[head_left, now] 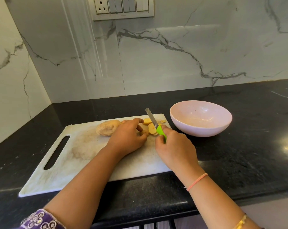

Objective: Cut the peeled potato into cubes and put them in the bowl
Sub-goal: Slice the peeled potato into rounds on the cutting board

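Observation:
A white cutting board lies on the black counter. On its far right part lie several yellow potato slices. My left hand rests over a small potato piece, fingers curled round it. My right hand grips a knife by its green handle; the blade points away from me over the slices. A whole pale potato sits on the board just left of my left hand. The pink bowl stands right of the board and looks empty.
The counter runs to a marble wall at the back and left. The counter's front edge is close to me. A switch panel is high on the wall. The board has a handle slot at its left end.

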